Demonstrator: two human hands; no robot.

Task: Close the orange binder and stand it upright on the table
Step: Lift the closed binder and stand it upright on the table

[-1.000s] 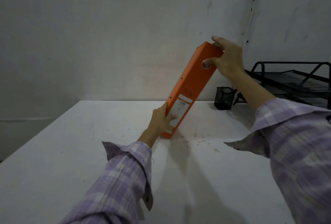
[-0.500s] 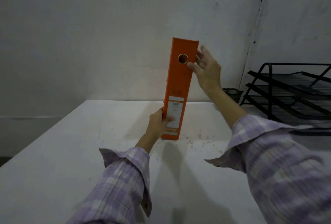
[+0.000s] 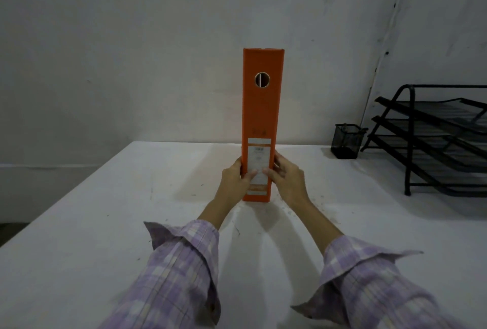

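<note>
The orange binder [image 3: 261,115] is closed and stands upright on the white table [image 3: 105,223], its spine facing me with a round finger hole near the top and a white label low down. My left hand [image 3: 234,181] grips its lower left side, thumb across the label. My right hand [image 3: 287,180] grips its lower right side, fingers reaching onto the label. Both hands press the binder near its base.
A black mesh pen cup [image 3: 346,141] sits at the back right by the wall. A black wire tiered paper tray [image 3: 437,139] fills the right side. The table's left edge [image 3: 66,197] runs diagonally. Small debris lies around the binder's foot.
The binder went from leaning right to fully upright. My right hand left the binder's top and came down to its lower right side; my left hand stayed at the base.
</note>
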